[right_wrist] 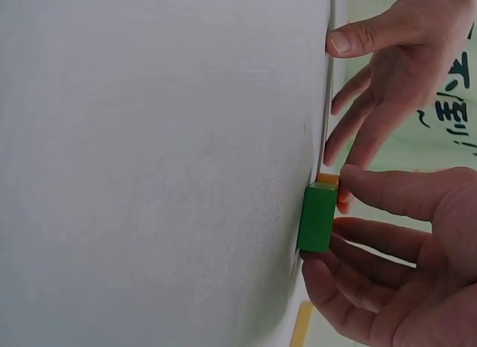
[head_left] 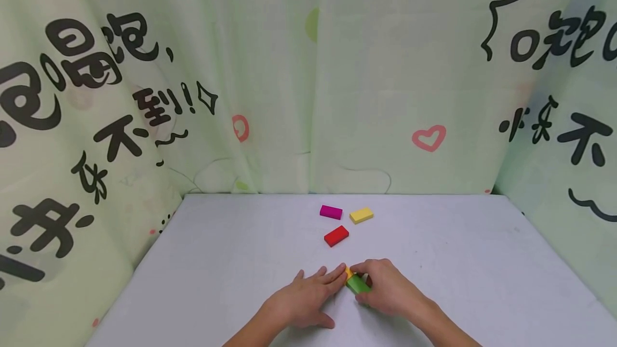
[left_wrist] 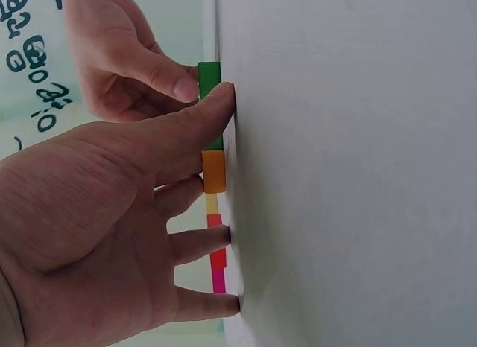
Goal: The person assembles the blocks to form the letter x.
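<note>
A green block [head_left: 358, 284] lies on the table with an orange block [head_left: 348, 272] at its far left end, the two end to end. My right hand [head_left: 388, 288] holds the green block between curled fingers and thumb, one fingertip close to the joint. Flat and spread, my left hand [head_left: 308, 299] touches the table with its fingertips, a straight finger against the orange block. In the left wrist view, the left thumb [left_wrist: 201, 112] partly covers the green block [left_wrist: 209, 75]. The right wrist view shows the green block's [right_wrist: 317, 217] near face beside the right fingers.
Farther back on the white table [head_left: 231, 250] lie a red block [head_left: 336, 236], a magenta block [head_left: 331, 212] and a yellow block [head_left: 361, 215]. A pale printed curtain [head_left: 366, 90] surrounds the table at the back and sides.
</note>
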Available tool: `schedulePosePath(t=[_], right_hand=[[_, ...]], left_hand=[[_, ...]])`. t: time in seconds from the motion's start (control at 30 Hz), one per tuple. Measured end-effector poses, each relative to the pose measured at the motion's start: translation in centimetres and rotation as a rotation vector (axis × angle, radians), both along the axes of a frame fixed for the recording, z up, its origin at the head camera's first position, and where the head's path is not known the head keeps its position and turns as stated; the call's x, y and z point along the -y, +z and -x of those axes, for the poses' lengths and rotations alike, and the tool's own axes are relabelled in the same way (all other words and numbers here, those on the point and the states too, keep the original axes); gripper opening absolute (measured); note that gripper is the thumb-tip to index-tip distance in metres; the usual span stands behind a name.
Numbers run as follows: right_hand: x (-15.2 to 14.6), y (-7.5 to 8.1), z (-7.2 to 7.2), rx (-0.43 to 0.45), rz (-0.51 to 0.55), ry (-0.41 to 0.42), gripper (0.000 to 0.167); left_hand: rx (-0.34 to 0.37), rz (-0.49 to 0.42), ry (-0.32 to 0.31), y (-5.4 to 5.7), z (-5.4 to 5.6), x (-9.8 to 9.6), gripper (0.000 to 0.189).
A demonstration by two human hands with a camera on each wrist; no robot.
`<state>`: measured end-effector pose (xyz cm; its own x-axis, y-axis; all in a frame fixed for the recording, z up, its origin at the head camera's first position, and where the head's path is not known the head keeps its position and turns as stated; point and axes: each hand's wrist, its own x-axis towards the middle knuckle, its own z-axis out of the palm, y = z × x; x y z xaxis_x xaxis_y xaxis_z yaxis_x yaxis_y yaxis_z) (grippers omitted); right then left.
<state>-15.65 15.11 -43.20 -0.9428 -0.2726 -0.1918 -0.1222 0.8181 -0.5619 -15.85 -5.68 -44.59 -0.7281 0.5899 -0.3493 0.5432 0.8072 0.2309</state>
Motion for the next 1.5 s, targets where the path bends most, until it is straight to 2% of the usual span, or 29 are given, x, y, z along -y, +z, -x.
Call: schedulePosePath(t=[0.33, 0.5, 0.6, 0.73, 1.0, 1.17, 1.5], right_hand=[[-0.6, -0.2, 0.1, -0.027, 0.044, 0.013, 0.047], [-1.4, -0.4, 0.2, -0.08, 0.051, 0.115, 0.04], [-2.1, -0.4, 0.2, -0.123, 0.061, 0.21, 0.04], [-2.8, -0.3, 0.2, -0.163, 0.059, 0.292, 0.041], [-3.9, -0.2, 0.3, -0.159, 0.025, 0.404, 0.047], [-4.6, -0.5, 0.1, -0.156, -0.009, 0.458, 0.053], [-5.1, -1.0, 0.1, -0.158, -0.057, 0.53, 0.06]], left_hand=[[-0.015, -0.004, -0.012, 0.2, -0.1, 0.2, 0.098], [-0.012, -0.001, -0.021, 0.2, 0.0, 0.3, 0.097], [-0.028, -0.004, -0.02, 0.3, 0.1, 0.5, 0.094], [-0.066, -0.012, -0.006, 0.5, 0.2, 0.8, 0.091], [-0.023, -0.03, 0.042, 0.6, 1.0, 1.1, 0.086], [-0.039, -0.026, 0.053, 0.4, 1.3, 1.3, 0.082], [-0.025, -0.03, 0.084, 0.3, 1.6, 1.4, 0.082]])
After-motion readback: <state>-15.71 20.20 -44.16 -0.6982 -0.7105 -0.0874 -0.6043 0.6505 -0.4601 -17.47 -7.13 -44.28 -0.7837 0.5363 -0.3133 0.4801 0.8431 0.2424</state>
